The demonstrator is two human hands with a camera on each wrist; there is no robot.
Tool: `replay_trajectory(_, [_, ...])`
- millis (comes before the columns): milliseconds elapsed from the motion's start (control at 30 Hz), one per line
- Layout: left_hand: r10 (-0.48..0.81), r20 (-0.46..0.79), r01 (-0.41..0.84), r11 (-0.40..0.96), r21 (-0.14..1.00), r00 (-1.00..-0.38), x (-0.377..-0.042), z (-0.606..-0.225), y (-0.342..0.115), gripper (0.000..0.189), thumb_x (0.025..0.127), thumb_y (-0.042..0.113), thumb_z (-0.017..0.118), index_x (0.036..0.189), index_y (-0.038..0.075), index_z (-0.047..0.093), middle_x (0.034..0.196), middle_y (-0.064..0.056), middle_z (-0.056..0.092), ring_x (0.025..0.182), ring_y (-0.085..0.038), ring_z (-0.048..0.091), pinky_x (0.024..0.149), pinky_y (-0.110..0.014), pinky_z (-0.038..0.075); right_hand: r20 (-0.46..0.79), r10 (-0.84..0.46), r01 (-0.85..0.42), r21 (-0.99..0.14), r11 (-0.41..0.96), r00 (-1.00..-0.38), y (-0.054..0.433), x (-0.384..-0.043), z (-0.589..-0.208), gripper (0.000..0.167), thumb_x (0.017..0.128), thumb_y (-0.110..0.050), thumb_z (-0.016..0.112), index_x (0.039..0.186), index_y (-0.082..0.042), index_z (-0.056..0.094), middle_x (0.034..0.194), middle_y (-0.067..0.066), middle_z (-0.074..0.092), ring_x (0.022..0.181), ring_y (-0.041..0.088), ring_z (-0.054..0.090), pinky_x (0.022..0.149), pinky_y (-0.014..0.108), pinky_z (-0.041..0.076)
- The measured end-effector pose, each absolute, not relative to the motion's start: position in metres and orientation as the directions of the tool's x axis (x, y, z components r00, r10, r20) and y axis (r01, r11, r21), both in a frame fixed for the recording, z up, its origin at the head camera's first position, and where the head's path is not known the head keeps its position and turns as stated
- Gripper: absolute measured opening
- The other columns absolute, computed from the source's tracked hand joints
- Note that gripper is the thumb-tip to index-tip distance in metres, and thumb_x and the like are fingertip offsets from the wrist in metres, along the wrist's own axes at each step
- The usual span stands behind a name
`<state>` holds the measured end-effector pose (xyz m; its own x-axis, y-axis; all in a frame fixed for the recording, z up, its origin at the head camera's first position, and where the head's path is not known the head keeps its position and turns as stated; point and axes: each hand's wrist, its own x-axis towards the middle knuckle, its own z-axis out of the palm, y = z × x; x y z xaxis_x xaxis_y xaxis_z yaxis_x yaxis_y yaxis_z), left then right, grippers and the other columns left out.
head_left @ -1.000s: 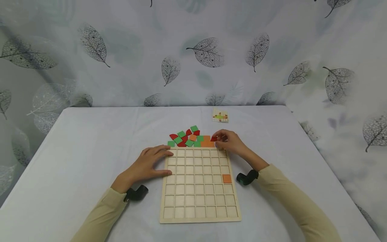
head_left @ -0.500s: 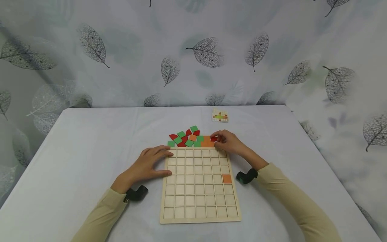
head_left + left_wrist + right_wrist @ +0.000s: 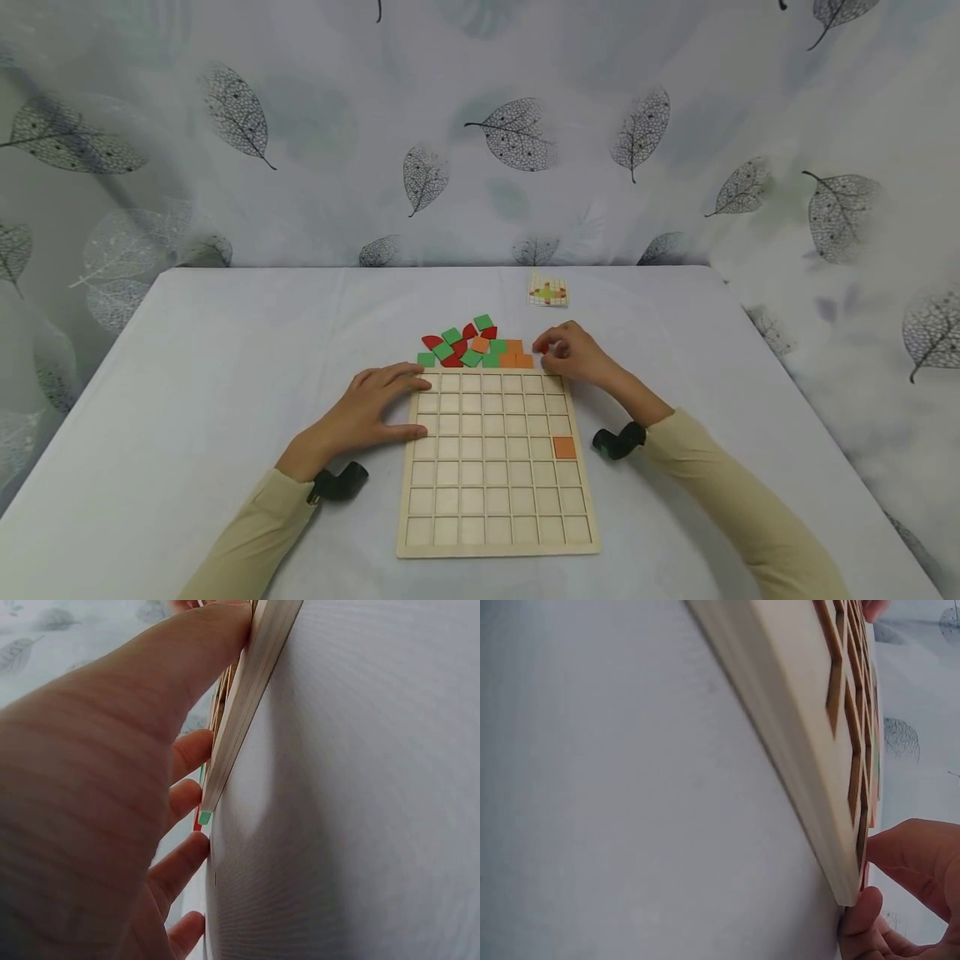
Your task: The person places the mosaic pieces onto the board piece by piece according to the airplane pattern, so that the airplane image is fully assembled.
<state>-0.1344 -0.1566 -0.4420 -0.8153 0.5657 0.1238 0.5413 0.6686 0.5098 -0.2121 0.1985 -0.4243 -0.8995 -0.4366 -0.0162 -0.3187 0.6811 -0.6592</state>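
A wooden grid board (image 3: 482, 450) lies on the white-covered table, with one orange square tile (image 3: 564, 447) in a cell of its right column. My left hand (image 3: 375, 407) rests along the board's left edge, thumb and fingers spread; the left wrist view has its thumb (image 3: 187, 652) on the rim. Just beyond the far right corner, my right hand (image 3: 577, 353) pinches a red tile (image 3: 544, 348), mostly hidden by the fingers. A red sliver (image 3: 865, 876) shows between thumb and finger in the right wrist view.
Against the board's far edge lie several loose tiles: green squares (image 3: 470, 358), orange squares (image 3: 507, 360) and red curved pieces (image 3: 431, 342). A small picture card (image 3: 548, 291) lies near the table's far edge. A leaf-patterned cloth hangs behind.
My right hand has drawn the red tile slightly to the right, away from the orange tiles it overlapped. My left hand stays at the board's edge.
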Motion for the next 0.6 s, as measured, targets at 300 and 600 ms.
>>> replay_trajectory(300, [0.567,0.128,0.543,0.662,0.518,-0.814,-0.1343,-0.4439,-0.1571,0.058,0.082,0.047,0.075,0.130,0.020,0.060,0.144,-0.005,0.048,0.134,-0.027,0.043,0.108,-0.056,0.025,0.028,-0.382,-0.303,-0.662,0.685,-0.924,0.2001,-0.2124,-0.4293,0.034,0.087,-0.002,0.069,0.119,0.005,0.062,0.104,0.022,0.056,0.083,0.027,0.055,0.073,0.032,0.045])
replay_trajectory(600, [0.568,0.122,0.542,0.667,0.511,-0.814,-0.1345,-0.4436,-0.1568,0.059,0.081,0.047,0.076,0.131,0.020,0.059,0.145,-0.005,0.047,0.134,-0.026,0.042,0.109,-0.055,0.024,-0.009,-0.355,-0.265,-0.647,0.715,-0.935,0.1995,-0.2131,-0.4271,0.029,0.087,-0.005,0.071,0.114,0.005,0.067,0.106,0.020,0.058,0.085,0.026,0.054,0.072,0.031,0.044])
